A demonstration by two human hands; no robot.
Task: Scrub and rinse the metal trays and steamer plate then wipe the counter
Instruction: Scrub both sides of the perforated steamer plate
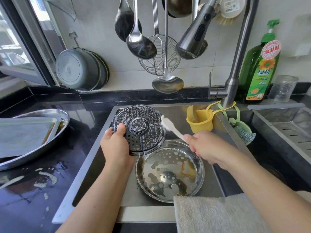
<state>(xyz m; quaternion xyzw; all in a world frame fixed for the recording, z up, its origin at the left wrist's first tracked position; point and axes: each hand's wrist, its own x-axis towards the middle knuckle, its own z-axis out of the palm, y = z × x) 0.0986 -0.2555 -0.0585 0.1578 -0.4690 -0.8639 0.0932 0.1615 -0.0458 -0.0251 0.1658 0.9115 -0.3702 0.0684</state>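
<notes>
Towel [218,214] draped over sink's near edge. Round metal tray [170,172], sudsy, lies in sink [94,158]. Above it, soapy steamer plate [139,128] is held tilted, left hand [116,145] fingers curled round its rim; stiff, light, likely slippery, best gripped at rim. Brush [171,128] gripped by right hand [203,145]. Dirty trays [30,137] stacked on tabletop's left edge.
</notes>
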